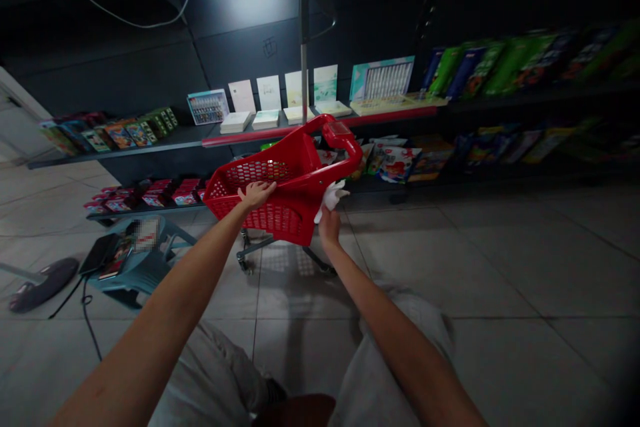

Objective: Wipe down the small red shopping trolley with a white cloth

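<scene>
A small red shopping cart [280,177] with perforated sides and a looped handle stands in front of me on a dark wheeled frame. Over the basket's near rim lies my left hand [257,194], gripping the edge. Under the handle end, my right hand [329,223] is closed on a crumpled white cloth or tissue [334,195]. The cloth touches the cart's red end panel. My right fingertips are partly hidden by the cloth.
Behind the cart runs a shelf with a red front edge [240,140], bearing books, boxed sets and green packs [450,70]. Snack bags [397,163] lie below. At left stand a blue-grey stool [145,267] carrying a dark device, trailing cables and a round stand base [45,283].
</scene>
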The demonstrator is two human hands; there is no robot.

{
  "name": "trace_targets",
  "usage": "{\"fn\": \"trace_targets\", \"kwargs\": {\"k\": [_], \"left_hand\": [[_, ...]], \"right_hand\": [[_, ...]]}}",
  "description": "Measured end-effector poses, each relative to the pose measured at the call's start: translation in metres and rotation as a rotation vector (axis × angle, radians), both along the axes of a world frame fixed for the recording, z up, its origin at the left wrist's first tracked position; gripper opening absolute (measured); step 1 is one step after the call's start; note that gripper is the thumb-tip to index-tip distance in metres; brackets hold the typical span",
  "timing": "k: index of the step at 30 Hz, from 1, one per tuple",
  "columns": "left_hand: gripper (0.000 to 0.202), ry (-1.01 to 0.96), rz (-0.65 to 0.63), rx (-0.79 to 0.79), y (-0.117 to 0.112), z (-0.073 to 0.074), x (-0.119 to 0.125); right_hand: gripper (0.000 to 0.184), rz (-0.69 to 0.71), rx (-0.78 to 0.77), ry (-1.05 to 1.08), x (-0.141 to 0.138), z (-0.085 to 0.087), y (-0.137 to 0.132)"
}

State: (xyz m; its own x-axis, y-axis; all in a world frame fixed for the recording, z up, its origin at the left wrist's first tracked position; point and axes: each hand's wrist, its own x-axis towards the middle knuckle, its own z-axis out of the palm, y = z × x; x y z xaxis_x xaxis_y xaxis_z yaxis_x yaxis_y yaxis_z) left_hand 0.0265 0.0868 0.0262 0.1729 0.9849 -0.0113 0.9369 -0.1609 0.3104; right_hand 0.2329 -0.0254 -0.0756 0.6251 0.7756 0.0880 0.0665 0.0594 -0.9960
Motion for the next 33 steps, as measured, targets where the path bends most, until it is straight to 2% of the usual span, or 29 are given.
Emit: {"fn": "trace_targets", "kwargs": {"k": [5,7,9,12,14,18,24,29,33], "left_hand": [[0.058,-0.004,-0.001,0.026,-0.005,-0.001,0.004],[0.058,-0.018,-0.012,0.02,-0.009,-0.001,0.006],[0.058,-0.042,-0.023,-0.001,-0.013,0.0,0.007],[0.06,-0.076,-0.03,-0.023,-0.017,0.002,0.008],[0.06,-0.08,-0.04,-0.018,-0.018,0.002,0.007],[0.06,-0.075,-0.049,-0.005,-0.016,0.003,0.004],[0.057,-0.116,-0.049,-0.007,-0.007,0.001,-0.006],[0.058,-0.133,-0.051,-0.006,-0.004,0.001,-0.013],[0.057,-0.138,-0.058,-0.026,-0.003,0.002,-0.02]], "right_hand": [[0.058,-0.195,0.29,-0.152,0.017,0.042,-0.011],[0.059,-0.199,0.359,-0.305,0.026,0.054,-0.015],[0.059,-0.123,0.396,-0.534,0.033,0.061,-0.017],[0.062,0.028,0.384,-0.816,0.035,0.066,-0.017],[0.063,0.065,0.389,-0.896,0.034,0.067,-0.017],[0.06,0.069,0.44,-0.991,0.034,0.067,-0.019],[0.057,0.031,0.42,-1.131,0.038,0.076,-0.026],[0.057,0.045,0.419,-1.187,0.043,0.096,-0.037],[0.058,-0.012,0.326,-1.139,0.054,0.117,-0.039]]}}
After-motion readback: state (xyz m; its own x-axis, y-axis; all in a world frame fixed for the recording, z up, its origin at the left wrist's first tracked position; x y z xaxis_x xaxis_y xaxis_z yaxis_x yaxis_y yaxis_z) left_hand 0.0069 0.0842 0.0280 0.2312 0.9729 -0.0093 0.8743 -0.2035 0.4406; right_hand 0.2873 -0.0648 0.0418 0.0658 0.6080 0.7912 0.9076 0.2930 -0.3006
